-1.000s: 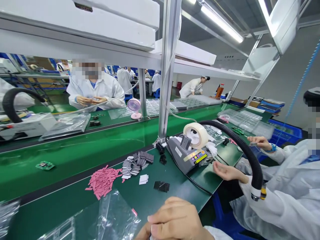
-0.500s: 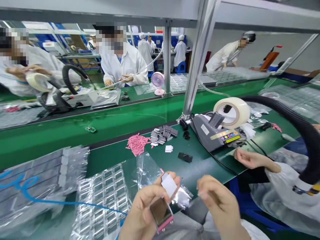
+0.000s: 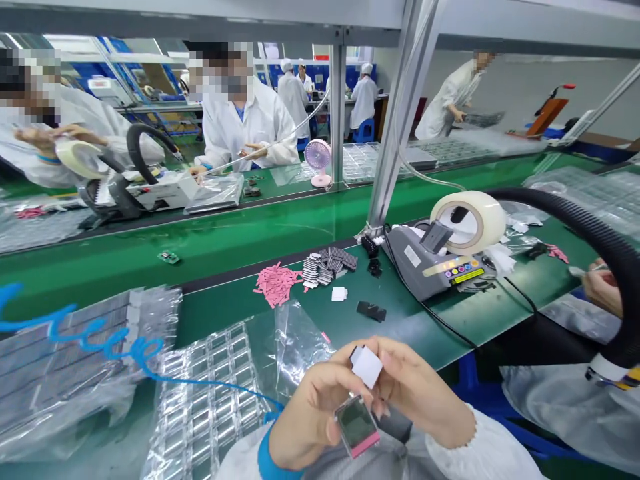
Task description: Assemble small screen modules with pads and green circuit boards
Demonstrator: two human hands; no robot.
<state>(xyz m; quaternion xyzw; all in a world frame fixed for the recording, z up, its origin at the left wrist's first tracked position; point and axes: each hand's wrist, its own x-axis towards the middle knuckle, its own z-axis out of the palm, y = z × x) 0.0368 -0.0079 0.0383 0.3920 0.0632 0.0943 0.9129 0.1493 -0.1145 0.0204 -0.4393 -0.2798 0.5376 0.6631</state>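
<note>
Display module point(image 3: 356, 425), thin and likely light, fragile and glossy-faced, so safest gripped by its edges, sits pinched between the thumb and curled fingers of the left hand point(image 3: 313, 413), while the right hand point(image 3: 420, 400) closes its fingertips on the white tab point(image 3: 367, 365) just above.

Tape dispenser point(image 3: 440, 267) right of chip pile point(image 3: 327, 263); tray bag point(image 3: 210, 400) left of hands.
</note>
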